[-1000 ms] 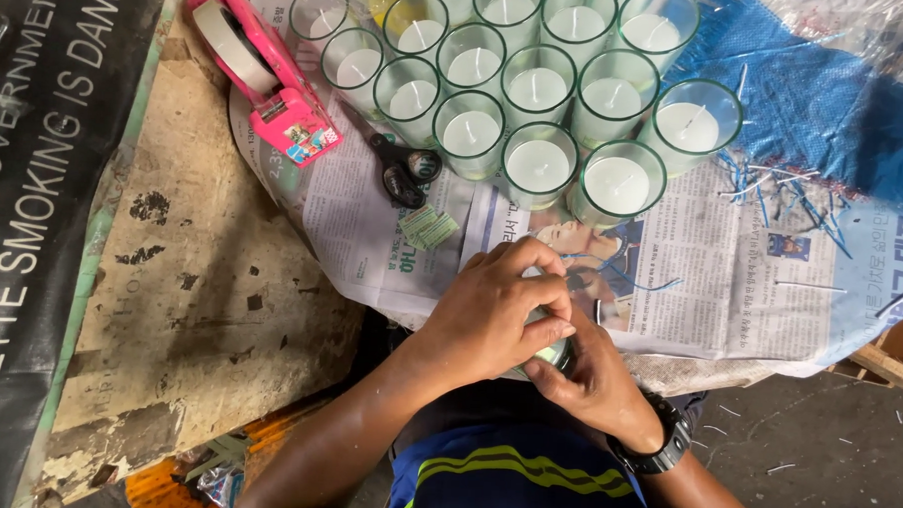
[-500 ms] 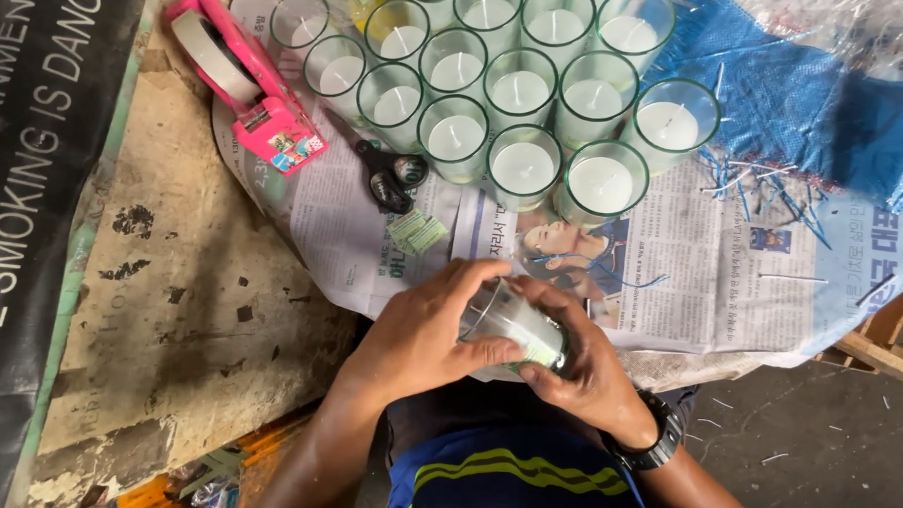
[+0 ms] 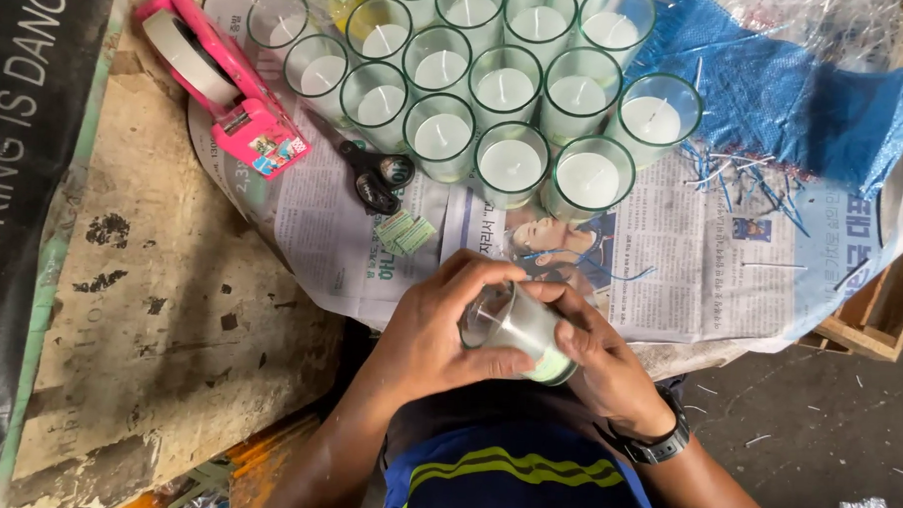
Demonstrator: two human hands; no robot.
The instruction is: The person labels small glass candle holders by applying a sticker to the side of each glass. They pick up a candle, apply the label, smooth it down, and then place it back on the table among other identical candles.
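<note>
Left hand: the left hand wraps around the side of a glass candle jar, thumb along the lower side, fingers curled over the top, grasping it near its open mouth.
Right hand: the right hand holds the other end of the same jar, fingers clasped around its base; a dark wristwatch sits on that wrist.
Candle jar: it lies tilted on its side between both hands, just below the table's near edge and above the person's lap, mouth turned toward the left hand. Pale wax fills most of it; something pale green shows at the base (possibly a label, though the view is too small to be sure).
Other candles: a cluster of filled glass candle jars stands upright in rows on the newspaper, touching or nearly touching one another, well apart from the held jar.
Scissors: small black scissors lie on the newspaper just left of the front row.
Tape dispenser: a pink tape dispenser rests at the paper's left edge, near the scissors.
Blue cloth: a blue woven sack lies bunched at the right, with loose blue threads beside it.
Table: the worn wooden tabletop shows bare at the left.
</note>
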